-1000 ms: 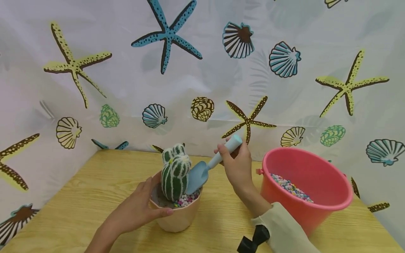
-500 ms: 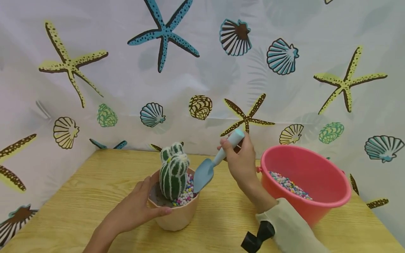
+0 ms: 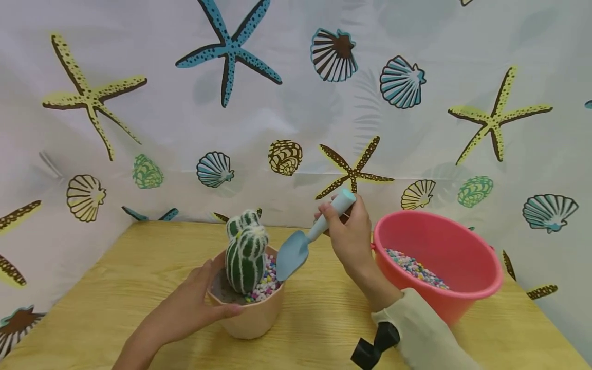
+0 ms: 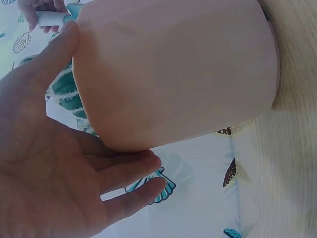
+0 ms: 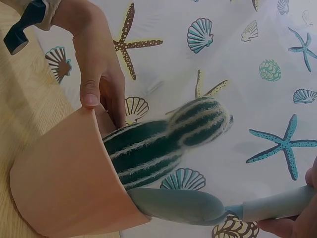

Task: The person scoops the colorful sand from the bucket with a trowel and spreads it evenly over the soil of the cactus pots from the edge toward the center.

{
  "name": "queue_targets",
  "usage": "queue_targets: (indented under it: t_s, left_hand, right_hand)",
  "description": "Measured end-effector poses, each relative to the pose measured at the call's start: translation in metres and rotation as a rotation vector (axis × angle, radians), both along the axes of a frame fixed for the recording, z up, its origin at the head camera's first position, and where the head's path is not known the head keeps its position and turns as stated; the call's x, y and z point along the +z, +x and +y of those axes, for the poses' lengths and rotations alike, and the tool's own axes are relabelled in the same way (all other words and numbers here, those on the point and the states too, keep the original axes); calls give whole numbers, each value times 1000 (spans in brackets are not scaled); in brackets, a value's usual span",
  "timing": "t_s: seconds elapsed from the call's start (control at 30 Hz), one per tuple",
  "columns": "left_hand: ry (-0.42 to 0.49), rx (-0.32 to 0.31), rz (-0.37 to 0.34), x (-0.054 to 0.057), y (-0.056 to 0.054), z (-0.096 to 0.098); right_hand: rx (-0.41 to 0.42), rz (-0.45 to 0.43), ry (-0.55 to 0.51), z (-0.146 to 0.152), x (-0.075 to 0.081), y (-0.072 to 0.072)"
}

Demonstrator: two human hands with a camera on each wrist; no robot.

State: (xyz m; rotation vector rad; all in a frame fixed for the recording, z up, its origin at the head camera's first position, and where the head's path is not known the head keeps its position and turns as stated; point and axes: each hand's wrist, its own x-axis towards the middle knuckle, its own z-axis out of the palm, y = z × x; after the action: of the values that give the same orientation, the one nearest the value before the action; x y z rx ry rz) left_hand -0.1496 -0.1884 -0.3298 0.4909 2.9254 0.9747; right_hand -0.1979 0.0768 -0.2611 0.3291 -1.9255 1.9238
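A peach flower pot (image 3: 254,319) stands on the table, holding a fuzzy green cactus (image 3: 244,262) with white stripes. Multicoloured pebbles (image 3: 266,288) lie on the cactus's right side; grey material shows on its left. My left hand (image 3: 187,311) holds the pot at its left side, thumb along the front of the rim. In the left wrist view its fingertips (image 4: 148,161) lie against the pot wall. My right hand (image 3: 350,239) grips the handle of a light blue trowel (image 3: 292,255). The trowel's blade slants down, its tip right at the pot's right rim.
A pink bucket (image 3: 448,303) stands to the right, close to my right forearm, with more coloured pebbles (image 3: 416,270) inside. Behind the wooden table (image 3: 319,313) hangs a white curtain (image 3: 296,200) printed with starfish and shells. A black strap piece (image 3: 375,345) sits at my right wrist.
The trowel's blade has moved right, from over the pebbles beside the cactus to the pot's right rim, uncovering more pebbles. My left hand keeps its hold; the head view has shifted slightly.
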Motion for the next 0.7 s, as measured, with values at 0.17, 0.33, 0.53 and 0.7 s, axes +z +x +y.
queue_targets:
  t_s: [0.17, 0.33, 0.53, 0.7]
  left_hand:
    - [-41, 20, -30, 0, -2, -3]
    - [-85, 57, -92, 2, -2, -6]
    - [-69, 59, -87, 5, 0, -7]
    - [-53, 52, -60, 6, 5, -6]
  right_hand:
    - [2, -24, -26, 7, 4, 0]
    - [-5, -20, -39, 14, 8, 1]
    - [-28, -38, -33, 24, 11, 3]
    - [-44, -54, -26, 32, 12, 5]
